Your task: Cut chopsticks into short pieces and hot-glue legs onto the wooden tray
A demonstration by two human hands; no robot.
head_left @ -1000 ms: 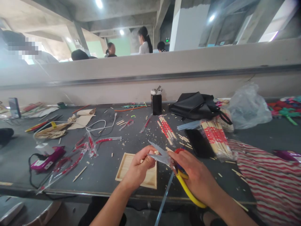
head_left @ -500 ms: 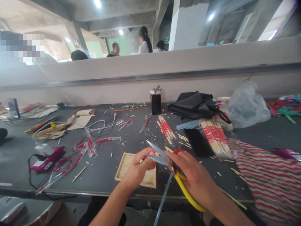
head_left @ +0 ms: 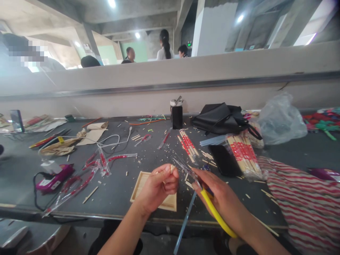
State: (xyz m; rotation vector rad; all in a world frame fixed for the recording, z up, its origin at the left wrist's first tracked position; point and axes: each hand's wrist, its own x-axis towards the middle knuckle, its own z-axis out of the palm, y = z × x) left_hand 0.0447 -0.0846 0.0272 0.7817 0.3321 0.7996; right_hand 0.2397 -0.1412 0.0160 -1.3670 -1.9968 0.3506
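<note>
Pinched between the thumb and finger of my left hand (head_left: 160, 184) is a small pale wooden piece (head_left: 172, 168). That hand is above a shallow tray made of light sticks (head_left: 138, 186) and hides part of it. My right hand (head_left: 219, 193) is wrapped round scissors with a yellow handle (head_left: 216, 212). Their blades point up and left, apart from the wooden piece, and look blurred. A pale blue translucent stick (head_left: 185, 223) slants down over the table's front edge below the scissors.
Bundled sticks (head_left: 243, 154), a black phone (head_left: 224, 161) and striped cloth (head_left: 294, 198) lie to the right. Further back are a black bag (head_left: 220, 118) and a bottle (head_left: 176, 117). A purple power strip (head_left: 55, 179) and red-filled plastic wrappers (head_left: 79, 184) are on the left.
The scissors have moved away from my left hand, and their blades have come closer together. My left hand has turned slightly, showing the wooden piece at its fingertips.
</note>
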